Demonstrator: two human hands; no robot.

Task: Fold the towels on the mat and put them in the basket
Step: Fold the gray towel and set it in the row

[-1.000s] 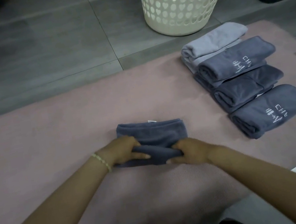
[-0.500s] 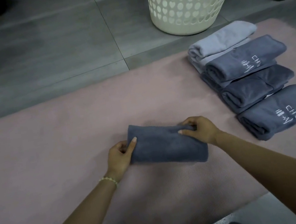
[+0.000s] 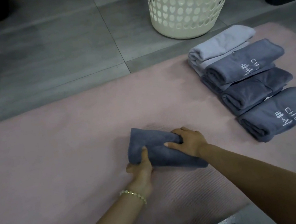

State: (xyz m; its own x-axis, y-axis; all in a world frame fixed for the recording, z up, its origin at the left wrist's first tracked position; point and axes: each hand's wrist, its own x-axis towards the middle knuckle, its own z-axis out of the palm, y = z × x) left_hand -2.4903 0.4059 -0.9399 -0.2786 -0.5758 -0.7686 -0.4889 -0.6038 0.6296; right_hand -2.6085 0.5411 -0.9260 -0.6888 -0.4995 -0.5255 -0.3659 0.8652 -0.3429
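Nearest the camera, two bare forearms reach in from the bottom edge, both cut off by the frame; the left one wears a beaded bracelet (image 3: 133,193) at the wrist. They meet at a folded dark grey towel (image 3: 154,149) lying on the pink mat (image 3: 53,154), roughly at its middle. The left hand (image 3: 141,167) clamps the towel's near-left corner, thumb on top and fingers tucked beneath, out of sight. The right hand (image 3: 188,142) grips the towel's far right edge: its thumb lies flat along the top while the fingers curl over the fold, their tips buried in the cloth. The right forearm crosses over the towel's near-right end and hides part of it.

At the lower right corner a pale strip of something and a dark shape at the bottom edge are cut off and cannot be made out.

Farther right on the mat, well apart from the held towel, a row of folded towels (image 3: 255,88) lies overlapped like shingles: three dark grey, two of them showing white stitched lettering too small to read fully, and a light grey towel (image 3: 221,43) at the far end, partly covered by its neighbour.

Beyond the mat's far edge, on the grey tiled floor (image 3: 38,51), stands the cream basket (image 3: 188,4) with heart-shaped holes, its rim cut off by the top of the frame, so its contents are hidden. Dark, indistinct objects sit at the top corners.
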